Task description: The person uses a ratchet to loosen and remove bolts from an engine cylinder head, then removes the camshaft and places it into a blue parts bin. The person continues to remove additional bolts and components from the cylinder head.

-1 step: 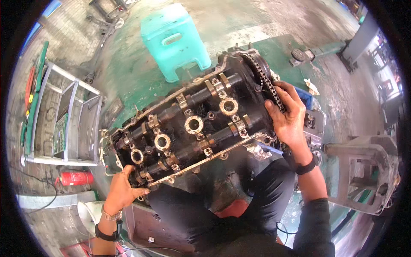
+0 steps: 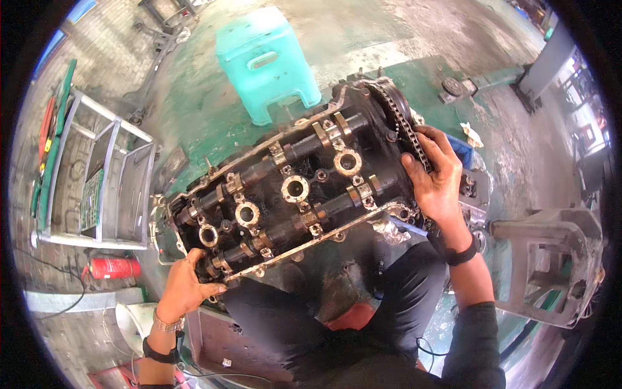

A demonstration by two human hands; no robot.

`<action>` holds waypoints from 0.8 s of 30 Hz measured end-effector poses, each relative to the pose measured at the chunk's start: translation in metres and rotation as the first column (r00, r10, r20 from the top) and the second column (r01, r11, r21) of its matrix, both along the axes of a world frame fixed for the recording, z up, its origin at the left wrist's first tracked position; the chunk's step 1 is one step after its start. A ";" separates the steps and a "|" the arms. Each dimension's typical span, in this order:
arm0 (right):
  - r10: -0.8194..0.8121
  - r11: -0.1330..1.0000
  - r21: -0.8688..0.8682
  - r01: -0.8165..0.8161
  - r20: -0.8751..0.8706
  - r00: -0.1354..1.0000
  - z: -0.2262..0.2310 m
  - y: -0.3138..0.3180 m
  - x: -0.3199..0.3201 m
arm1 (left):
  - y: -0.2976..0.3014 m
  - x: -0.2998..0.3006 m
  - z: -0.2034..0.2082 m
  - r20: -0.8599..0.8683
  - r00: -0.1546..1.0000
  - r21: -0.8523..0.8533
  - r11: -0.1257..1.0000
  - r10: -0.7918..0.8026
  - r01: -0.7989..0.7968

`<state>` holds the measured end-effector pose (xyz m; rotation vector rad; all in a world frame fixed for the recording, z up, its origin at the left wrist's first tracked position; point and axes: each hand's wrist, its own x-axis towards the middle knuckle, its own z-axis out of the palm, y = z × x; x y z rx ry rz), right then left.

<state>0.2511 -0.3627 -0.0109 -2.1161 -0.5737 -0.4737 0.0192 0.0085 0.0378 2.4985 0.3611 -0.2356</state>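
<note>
A dark, oily engine cylinder head [image 2: 269, 185] lies slantwise in front of me, its left end nearer and its right end farther away. Two camshafts [image 2: 301, 149] run along it, with pale round openings between them. At the right end a timing chain [image 2: 403, 120] loops over a sprocket. My left hand [image 2: 181, 288] grips the near left corner, thumb on top; its other fingers are partly hidden below. On the right end, my right hand [image 2: 437, 178] is closed around the edge beside the chain, with the fingers over it and the thumb on the near side.
A turquoise plastic stool [image 2: 265, 61] stands beyond the cylinder head. To the left are a metal frame rack [image 2: 97, 168] and a red fire extinguisher [image 2: 115, 268]. A grey metal stand [image 2: 551, 259] is at the right, and crumpled foil [image 2: 392, 232] lies near my right knee.
</note>
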 end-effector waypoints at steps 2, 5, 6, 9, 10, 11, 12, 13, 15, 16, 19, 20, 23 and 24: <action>0.006 1.000 -0.029 -0.006 0.013 1.000 0.001 0.000 0.000 | 0.001 -0.001 -0.002 -0.022 0.999 -0.051 0.998 0.027 -0.028; -0.005 1.000 -0.009 0.006 0.038 0.999 0.000 0.001 0.000 | 0.002 -0.004 0.001 -0.045 0.999 0.048 0.999 0.009 -0.007; 0.013 1.000 -0.013 -0.012 0.064 0.998 0.000 0.001 0.001 | 0.003 -0.004 0.001 -0.088 0.996 0.036 0.999 0.031 -0.028; 0.018 1.000 -0.022 -0.016 0.108 0.994 -0.001 0.001 0.002 | 0.004 -0.001 0.001 -0.119 0.992 0.008 0.999 0.044 -0.043; 0.019 1.000 -0.016 -0.017 0.102 0.995 -0.001 0.001 0.002 | 0.004 -0.001 0.002 -0.135 0.989 0.020 0.998 0.056 -0.054; 0.014 1.000 -0.008 -0.013 0.088 0.996 -0.001 0.001 0.002 | 0.004 -0.001 0.003 -0.148 0.987 0.035 0.998 0.062 -0.058; 0.012 1.000 0.002 -0.013 0.083 0.996 -0.002 0.000 0.002 | 0.004 0.000 0.003 -0.159 0.985 0.043 0.997 0.074 -0.068; -0.001 0.999 -0.045 0.005 0.092 0.996 -0.003 0.000 0.002 | 0.004 0.000 0.003 -0.166 0.983 0.054 0.996 0.079 -0.071; 0.004 1.000 -0.023 -0.002 0.094 0.996 -0.004 0.000 0.003 | 0.004 0.000 0.002 -0.132 0.990 0.060 0.997 0.051 -0.044; 0.008 1.000 -0.012 -0.007 0.105 0.994 -0.005 -0.001 0.003 | 0.004 0.000 0.001 -0.092 0.996 0.056 0.998 0.017 -0.012; 0.015 1.000 -0.009 -0.014 0.107 0.994 -0.006 -0.001 0.004 | 0.006 0.000 -0.002 -0.059 0.998 0.051 0.998 -0.022 0.025; 0.015 1.000 -0.004 -0.015 0.103 0.995 -0.006 -0.001 0.005 | 0.007 0.000 -0.003 -0.061 0.998 0.049 0.998 -0.023 0.026; 0.023 1.000 0.006 -0.023 0.091 0.996 -0.005 -0.002 0.004 | 0.009 0.000 -0.005 -0.061 0.998 0.033 0.999 -0.012 0.014; 0.023 1.000 0.003 -0.024 0.091 0.996 -0.005 -0.002 0.003 | 0.009 0.000 -0.005 -0.047 0.999 0.040 0.999 -0.020 0.022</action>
